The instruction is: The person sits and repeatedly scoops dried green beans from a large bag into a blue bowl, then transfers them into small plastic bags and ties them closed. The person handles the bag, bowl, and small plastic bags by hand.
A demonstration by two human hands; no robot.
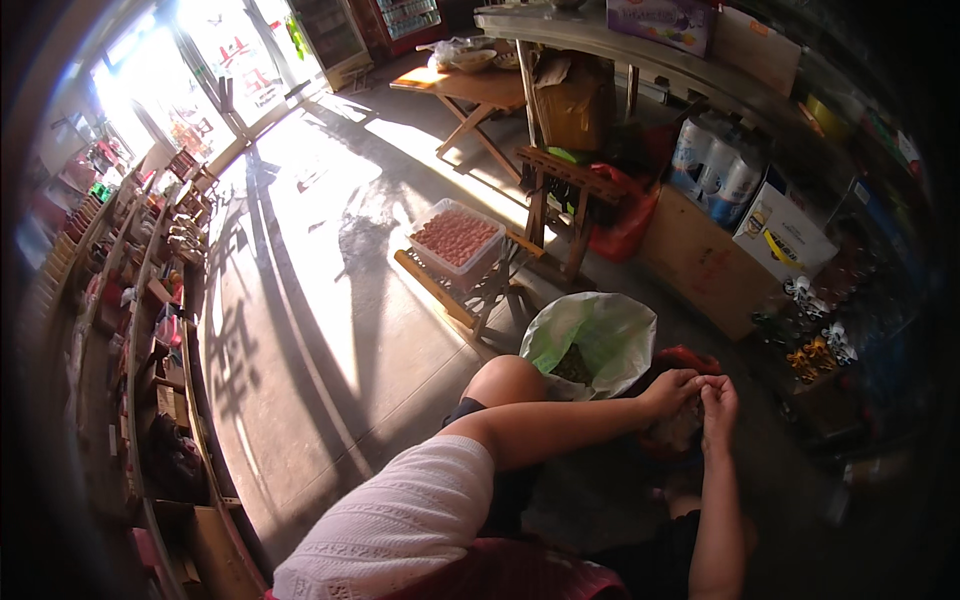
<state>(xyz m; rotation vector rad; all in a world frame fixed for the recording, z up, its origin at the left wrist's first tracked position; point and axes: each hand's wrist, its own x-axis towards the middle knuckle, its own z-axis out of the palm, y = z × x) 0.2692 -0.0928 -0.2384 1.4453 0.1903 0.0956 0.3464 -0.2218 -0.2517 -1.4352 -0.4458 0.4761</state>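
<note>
Over a red container or bag (686, 355), my left hand (670, 393) and my right hand (718, 405) meet at the fingertips. Their fingers are pinched together, and anything small between them is too hidden to make out. Pale, light-brown pieces (675, 433) lie below my hands, partly covered by them. Just left of the hands stands an open white sack (634, 330) with a green inside. Small dark-greenish pieces (574, 365) rest at its bottom. Beyond my knee, a clear plastic tub (463, 279) full of pinkish peanut-like kernels (459, 231) sits on a low stool (431, 285).
Wooden shelves (131, 390) with goods line the left side. A wooden stool (570, 176) and a folding table (469, 86) with bowls stand farther off. Shrink-wrapped cans (712, 169) top a cardboard box (701, 262) at right. Sunlight falls across the concrete floor (315, 315).
</note>
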